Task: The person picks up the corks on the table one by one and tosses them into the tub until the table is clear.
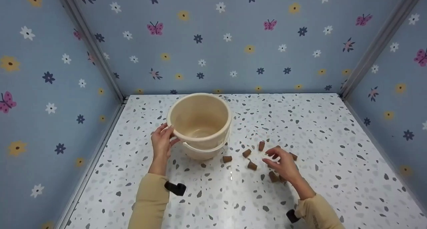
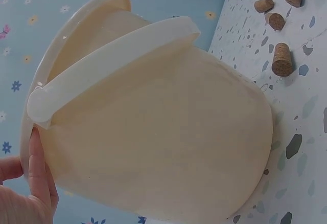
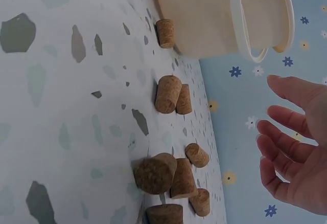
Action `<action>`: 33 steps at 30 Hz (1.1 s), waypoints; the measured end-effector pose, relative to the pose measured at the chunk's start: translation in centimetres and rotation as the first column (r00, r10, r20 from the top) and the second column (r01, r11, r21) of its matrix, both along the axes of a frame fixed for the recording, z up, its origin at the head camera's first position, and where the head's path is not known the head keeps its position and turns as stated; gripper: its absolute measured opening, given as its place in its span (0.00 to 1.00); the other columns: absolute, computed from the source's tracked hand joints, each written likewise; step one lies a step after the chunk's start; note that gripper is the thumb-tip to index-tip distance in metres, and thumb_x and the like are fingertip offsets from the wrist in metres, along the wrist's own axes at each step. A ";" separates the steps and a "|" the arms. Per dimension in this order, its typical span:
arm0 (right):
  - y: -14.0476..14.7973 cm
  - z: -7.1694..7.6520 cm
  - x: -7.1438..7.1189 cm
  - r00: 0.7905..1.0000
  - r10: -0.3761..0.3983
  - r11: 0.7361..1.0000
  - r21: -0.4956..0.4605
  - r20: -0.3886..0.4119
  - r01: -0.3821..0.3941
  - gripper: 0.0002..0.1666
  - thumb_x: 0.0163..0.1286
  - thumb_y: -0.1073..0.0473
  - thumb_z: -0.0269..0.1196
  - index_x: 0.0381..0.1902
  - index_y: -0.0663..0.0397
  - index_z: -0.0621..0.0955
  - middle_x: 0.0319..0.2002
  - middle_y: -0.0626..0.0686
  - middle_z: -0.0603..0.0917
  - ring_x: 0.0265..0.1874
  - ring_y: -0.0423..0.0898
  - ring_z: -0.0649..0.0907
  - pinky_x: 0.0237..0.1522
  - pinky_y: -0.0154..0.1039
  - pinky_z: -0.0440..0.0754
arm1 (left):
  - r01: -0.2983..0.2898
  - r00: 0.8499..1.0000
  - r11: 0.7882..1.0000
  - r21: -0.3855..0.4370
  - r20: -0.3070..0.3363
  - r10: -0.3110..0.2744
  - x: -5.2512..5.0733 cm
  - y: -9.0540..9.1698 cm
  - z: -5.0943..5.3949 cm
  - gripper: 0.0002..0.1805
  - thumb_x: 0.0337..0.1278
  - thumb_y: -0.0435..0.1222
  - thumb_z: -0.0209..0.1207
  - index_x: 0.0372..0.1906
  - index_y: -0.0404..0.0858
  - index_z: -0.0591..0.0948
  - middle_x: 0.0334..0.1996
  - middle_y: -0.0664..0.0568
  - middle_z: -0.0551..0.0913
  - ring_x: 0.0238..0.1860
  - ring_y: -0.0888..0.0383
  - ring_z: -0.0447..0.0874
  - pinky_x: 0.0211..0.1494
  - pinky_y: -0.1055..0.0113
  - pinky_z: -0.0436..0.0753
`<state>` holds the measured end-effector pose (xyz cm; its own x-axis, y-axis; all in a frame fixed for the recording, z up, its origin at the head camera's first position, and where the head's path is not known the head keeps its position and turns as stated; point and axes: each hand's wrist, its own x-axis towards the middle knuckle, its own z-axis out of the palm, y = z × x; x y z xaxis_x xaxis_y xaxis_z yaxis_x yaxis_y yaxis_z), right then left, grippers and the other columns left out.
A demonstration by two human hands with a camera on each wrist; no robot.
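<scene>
A cream plastic bucket (image 1: pixel 205 143) stands on the table, its inside bare in the head view. My left hand (image 1: pixel 161 144) pinches its rim on the left side, the thumb and fingers on either side of the lip in the left wrist view. The bucket's pale handle (image 2: pixel 112 63) hangs down against the outer wall. To the right of the bucket lie several brown tapered corks (image 1: pixel 252 165), some partly hidden beneath my right hand (image 1: pixel 283 163). In the right wrist view that hand hovers apart from the corks, fingers loosely bent, nothing between them.
The speckled white tabletop (image 1: pixel 333 149) is bounded by blue panels (image 1: pixel 230 55) with flowers and butterflies at the back and both sides. One cork (image 3: pixel 165 33) lies close to the bucket's base. Black straps with small cameras sit on both sleeves.
</scene>
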<state>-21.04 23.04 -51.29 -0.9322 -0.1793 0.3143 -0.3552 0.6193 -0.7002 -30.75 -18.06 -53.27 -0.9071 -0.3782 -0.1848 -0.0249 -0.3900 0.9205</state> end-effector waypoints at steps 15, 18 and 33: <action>3.7 -1.9 1.9 0.981 -0.078 0.997 0.044 0.180 0.071 0.19 0.52 0.53 0.67 0.40 0.57 0.78 0.36 0.53 0.78 0.35 0.51 0.77 0.33 0.43 0.75 | -0.006 0.999 0.999 -0.032 0.035 0.007 3.6 2.0 5.9 0.22 0.53 0.32 0.58 0.53 0.32 0.69 0.41 0.39 0.76 0.32 0.53 0.79 0.30 0.64 0.82; 4.4 -2.4 2.2 0.976 -0.079 0.997 0.034 0.202 0.073 0.21 0.51 0.53 0.68 0.40 0.57 0.78 0.36 0.54 0.78 0.36 0.51 0.77 0.34 0.43 0.76 | -0.007 0.996 0.999 -0.054 0.087 0.011 5.0 2.7 8.4 0.21 0.56 0.31 0.55 0.54 0.31 0.67 0.39 0.41 0.75 0.29 0.57 0.79 0.29 0.67 0.82; 7.0 -3.9 2.5 0.958 -0.053 0.993 0.119 0.283 0.020 0.25 0.45 0.54 0.71 0.41 0.57 0.78 0.39 0.52 0.78 0.36 0.48 0.75 0.36 0.43 0.74 | -0.008 0.995 0.999 -0.031 0.098 0.011 5.1 2.8 8.7 0.20 0.56 0.31 0.54 0.54 0.32 0.67 0.41 0.40 0.73 0.27 0.59 0.78 0.29 0.67 0.82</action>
<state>-18.50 29.99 -55.24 -0.9867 -0.1623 0.0137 -0.1262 0.7092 -0.6937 -25.65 -15.27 -44.58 -0.8815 -0.3936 -0.2608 -0.1121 -0.3621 0.9254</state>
